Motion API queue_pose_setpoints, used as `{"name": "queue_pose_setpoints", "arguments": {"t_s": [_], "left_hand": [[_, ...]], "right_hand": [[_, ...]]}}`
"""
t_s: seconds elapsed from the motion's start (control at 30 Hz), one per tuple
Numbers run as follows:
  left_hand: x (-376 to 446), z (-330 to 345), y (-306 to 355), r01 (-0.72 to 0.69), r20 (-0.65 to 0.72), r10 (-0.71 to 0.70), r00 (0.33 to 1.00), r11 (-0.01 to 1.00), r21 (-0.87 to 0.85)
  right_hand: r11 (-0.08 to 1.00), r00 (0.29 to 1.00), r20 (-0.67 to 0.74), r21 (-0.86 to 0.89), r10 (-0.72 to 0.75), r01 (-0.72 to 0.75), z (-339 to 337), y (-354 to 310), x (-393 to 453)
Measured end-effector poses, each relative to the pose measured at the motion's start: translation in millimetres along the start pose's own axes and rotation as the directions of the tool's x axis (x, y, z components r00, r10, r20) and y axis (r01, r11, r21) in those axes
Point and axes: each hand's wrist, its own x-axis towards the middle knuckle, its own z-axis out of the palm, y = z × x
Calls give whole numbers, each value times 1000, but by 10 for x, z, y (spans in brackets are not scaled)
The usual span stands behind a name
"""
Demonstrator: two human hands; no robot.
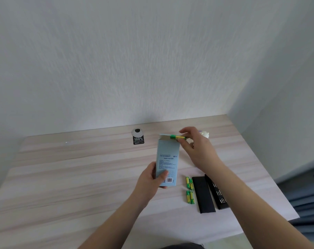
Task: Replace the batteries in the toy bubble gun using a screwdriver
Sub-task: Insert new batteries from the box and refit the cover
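Note:
My left hand (149, 180) grips the lower end of a pale blue cardboard box (168, 159), held upright above the table with its top flap open. At the box's open top, my right hand (195, 150) pinches a green and yellow battery (177, 137) lying sideways across the opening. Two pairs of the same batteries (190, 189) lie on the table to the right of the box. Beside them lie a black screwdriver case lid (204, 194) and its open tray of bits (216, 191). The white toy bubble gun (205, 134) is mostly hidden behind my right hand.
The light wooden table (80, 177) meets white walls at the back and right. A round cable hole with a black "100%" sticker (138, 138) sits near the back edge. Grey-blue fabric (307, 194) shows past the table's right edge.

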Motion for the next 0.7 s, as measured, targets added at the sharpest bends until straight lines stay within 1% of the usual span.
{"name": "queue_pose_setpoints", "arguments": {"t_s": [0.13, 0.2, 0.27, 0.37, 0.47, 0.5, 0.53, 0.57, 0.6, 0.63, 0.67, 0.7], "left_hand": [[-25, 34, 19, -1, 27, 1, 1000, 1000, 3], [-41, 41, 19, -4, 56, 5, 998, 1000, -6], [-61, 50, 19, 1, 81, 1, 997, 1000, -26], [-71, 68, 19, 13, 96, -7, 995, 998, -61], [-65, 68, 23, 31, 87, -23, 996, 995, -96], [-60, 60, 22, 36, 83, -27, 996, 993, -111], [-56, 51, 22, 39, 78, -29, 997, 991, -126], [-55, 38, 25, 40, 70, -31, 997, 990, -137], [-53, 23, 23, 39, 62, -31, 998, 990, -139], [-51, 10, 22, 37, 53, -30, 998, 990, -136], [-46, -2, 19, 36, 44, -30, 999, 991, -130], [-44, -11, 16, 35, 37, -31, 999, 992, -125]], "right_hand": [[996, 996, -75, -78, -40, 35, -3, 36, 11], [997, 988, -136, -42, -68, 63, 18, 54, 30], [998, 983, -172, -3, -57, 58, 42, 62, 51], [998, 988, -148, 31, -41, 46, 87, 66, 80], [998, 990, -121, 5, -66, 68, 108, 60, 79], [998, 991, -126, 13, -52, 54, 109, 66, 79], [999, 991, -130, 53, -3, 10, 98, 60, 78], [986, 988, -125, 153, 88, -69, 95, 73, 97], [933, 972, -94, 314, 217, -178, 97, 84, 121], [822, 937, -34, 492, 349, -288, 106, 106, 155], [678, 891, 33, 636, 453, -368, 110, 123, 182], [547, 849, 87, 730, 521, -411, 104, 152, 199]]}}
